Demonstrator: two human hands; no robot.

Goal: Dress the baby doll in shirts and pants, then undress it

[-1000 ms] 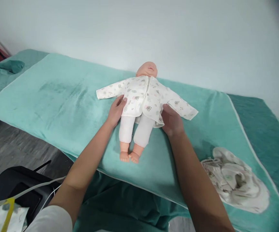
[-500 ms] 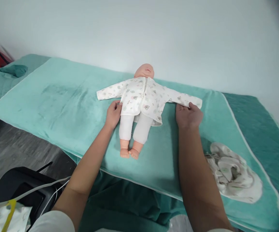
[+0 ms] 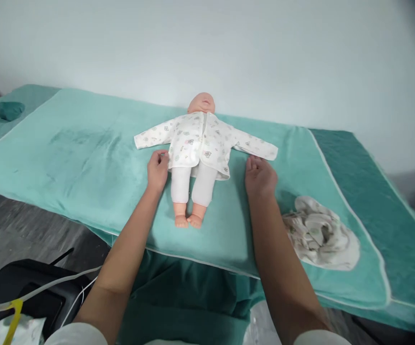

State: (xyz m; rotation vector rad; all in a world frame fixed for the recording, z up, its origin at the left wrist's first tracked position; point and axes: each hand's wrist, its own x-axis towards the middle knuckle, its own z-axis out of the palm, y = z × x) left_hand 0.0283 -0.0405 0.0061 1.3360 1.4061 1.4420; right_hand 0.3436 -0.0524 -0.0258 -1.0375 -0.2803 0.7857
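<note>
In the head view, a doll (image 3: pixel 182 187) lies on its back on a green bed (image 3: pixel 92 167), between the two hands. It wears a white shirt (image 3: pixel 185 148) with little pictures and white pants (image 3: pixel 203 184). The left hand (image 3: pixel 157 168) is by the shirt's side, its fingers bent in. The right hand (image 3: pixel 261 176) is just under the sleeve on the right of the view, its fingers curled. I can't tell if either one pinches any cloth.

A crumpled cloth (image 3: pixel 322 235) lies on the bed, with the right arm between it and the doll. A white wall (image 3: pixel 207 48) stands behind.

The doll's hands are hidden in the sleeves. A black thing (image 3: pixel 31 287) and a yellow strap (image 3: pixel 13 321) are cut off at bottom left. A see-through thing (image 3: pixel 261 326) at the bottom is hard to make out.
</note>
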